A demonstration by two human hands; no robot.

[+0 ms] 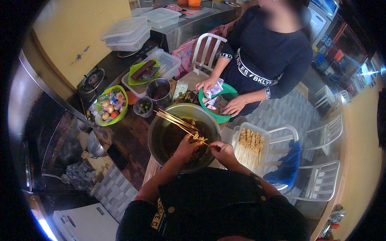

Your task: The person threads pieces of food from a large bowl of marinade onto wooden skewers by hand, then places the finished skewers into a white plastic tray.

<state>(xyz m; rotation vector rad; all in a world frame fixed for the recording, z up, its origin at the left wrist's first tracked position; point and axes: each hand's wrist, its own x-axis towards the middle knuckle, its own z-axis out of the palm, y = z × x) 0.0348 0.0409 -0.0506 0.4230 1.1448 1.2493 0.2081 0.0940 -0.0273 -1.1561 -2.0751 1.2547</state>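
A large round metal basin [153, 150] with dark liquid stands before me. Over it, my left hand [187, 148] holds the folded pieces [199, 138] threaded on a thin wooden skewer. My right hand [222, 152] pinches the end of this skewer at the basin's right side. Several bare skewers [170, 118] extend over the basin's upper left rim. To the right, a clear plastic tray [265, 150] holds filled skewers [251, 140] lying side by side. What is deep in the basin is too dark to tell.
Across the table a person's hands [235, 105] are at a green basin [223, 118] with banknotes in it. At left are a lime basket [123, 116] of onions and packets, a cup of small green fruits [143, 107], a metal pot [159, 90] and a phone [117, 156]. White chairs [325, 177] stand right.
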